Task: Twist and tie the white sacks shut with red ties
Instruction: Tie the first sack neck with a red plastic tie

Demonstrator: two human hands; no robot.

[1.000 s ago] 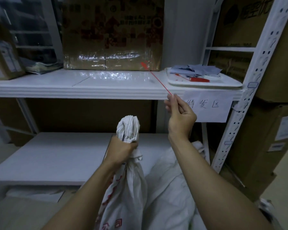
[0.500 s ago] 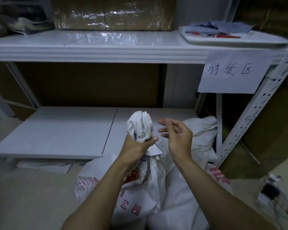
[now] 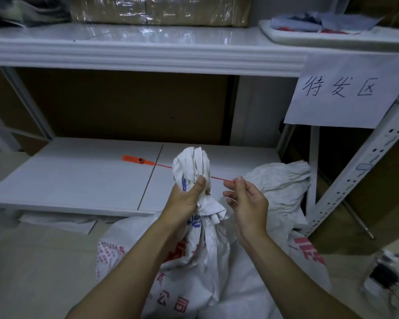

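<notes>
A white woven sack [image 3: 194, 268] with red and blue print stands in front of me, its neck twisted into a bunch [image 3: 192, 164]. My left hand [image 3: 184, 199] is clenched around that neck. A thin red tie [image 3: 134, 159] runs level behind the bunch, its flat tag end sticking out to the left. My right hand [image 3: 244, 203] pinches the tie's thin end just right of the neck. A second white sack [image 3: 279, 180] lies slumped behind and to the right.
A white lower shelf [image 3: 78, 178] lies just behind the sack, with an upper shelf [image 3: 148, 54] above. A tray [image 3: 332, 35] at the top right holds blue cloths and red ties. A paper sign [image 3: 346, 93] hangs on the perforated upright [image 3: 359, 162]. A plastic bottle [image 3: 387, 279] stands at the lower right.
My right hand came down from the upper shelf with the red tie and now holds it across the back of the sack's neck. My view tilted downward. The left hand kept its grip.
</notes>
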